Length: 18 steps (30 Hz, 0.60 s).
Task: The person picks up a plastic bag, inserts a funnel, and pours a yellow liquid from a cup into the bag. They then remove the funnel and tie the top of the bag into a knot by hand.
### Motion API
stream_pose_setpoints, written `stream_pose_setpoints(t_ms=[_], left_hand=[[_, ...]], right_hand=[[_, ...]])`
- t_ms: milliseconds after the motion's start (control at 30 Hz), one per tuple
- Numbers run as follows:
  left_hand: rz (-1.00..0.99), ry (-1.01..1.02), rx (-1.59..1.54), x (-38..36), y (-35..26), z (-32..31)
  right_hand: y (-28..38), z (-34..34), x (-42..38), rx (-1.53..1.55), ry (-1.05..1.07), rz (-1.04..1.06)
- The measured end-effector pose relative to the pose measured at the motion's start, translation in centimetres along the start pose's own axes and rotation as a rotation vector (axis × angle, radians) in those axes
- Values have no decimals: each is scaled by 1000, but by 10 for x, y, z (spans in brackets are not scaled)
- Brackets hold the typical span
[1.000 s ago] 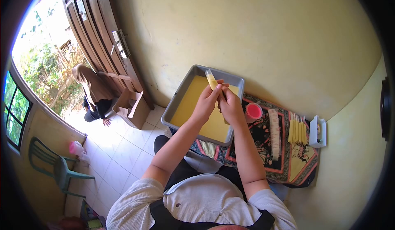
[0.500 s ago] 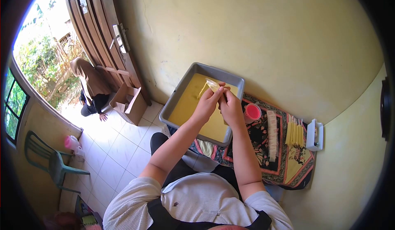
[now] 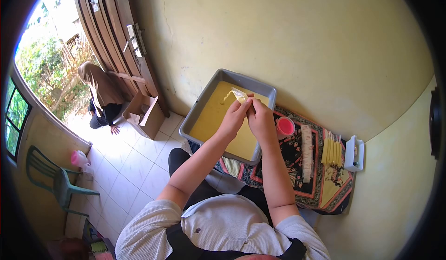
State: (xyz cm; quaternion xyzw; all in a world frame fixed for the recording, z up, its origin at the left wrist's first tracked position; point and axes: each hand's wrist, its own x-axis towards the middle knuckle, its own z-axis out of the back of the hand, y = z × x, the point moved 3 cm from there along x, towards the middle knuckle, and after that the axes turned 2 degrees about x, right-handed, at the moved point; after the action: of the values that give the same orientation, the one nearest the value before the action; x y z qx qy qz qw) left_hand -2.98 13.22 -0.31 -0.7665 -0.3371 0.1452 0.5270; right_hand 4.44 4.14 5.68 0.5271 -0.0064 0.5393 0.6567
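Note:
Over a grey basin (image 3: 190,116) of yellow liquid (image 3: 211,113), my left hand (image 3: 233,117) and my right hand (image 3: 258,116) meet with fingers closed round a clear plastic bag (image 3: 239,94). The bag holds some yellow liquid, and a thin yellow stream runs from its tip at the left down to the basin. A red-pink cup (image 3: 285,126) stands just right of the basin. Several filled yellow tubes (image 3: 331,151) lie side by side on the patterned cloth, and a long strip of clear plastic bags (image 3: 307,153) lies nearer to my right forearm.
A white holder (image 3: 354,154) stands at the right end of the patterned cloth (image 3: 278,160). A person (image 3: 102,95) sits by the open door (image 3: 116,32), beside a cardboard box (image 3: 144,116). A green chair (image 3: 58,181) and a pink-lidded container (image 3: 79,158) are at the left.
The stream from the bag now falls in a wavier, shorter line, and the bag's tip has shifted slightly. Both hands stay together in nearly the same place.

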Motion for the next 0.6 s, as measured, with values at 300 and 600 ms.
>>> stream_pose_setpoints(t_ms=[300, 600], left_hand=[[2, -9, -55, -3, -3, -2], [33, -2, -27, -5, -1, 1]], right_hand=[[4, -2, 0, -50, 11, 45], [-8, -7, -3, 71, -9, 47]])
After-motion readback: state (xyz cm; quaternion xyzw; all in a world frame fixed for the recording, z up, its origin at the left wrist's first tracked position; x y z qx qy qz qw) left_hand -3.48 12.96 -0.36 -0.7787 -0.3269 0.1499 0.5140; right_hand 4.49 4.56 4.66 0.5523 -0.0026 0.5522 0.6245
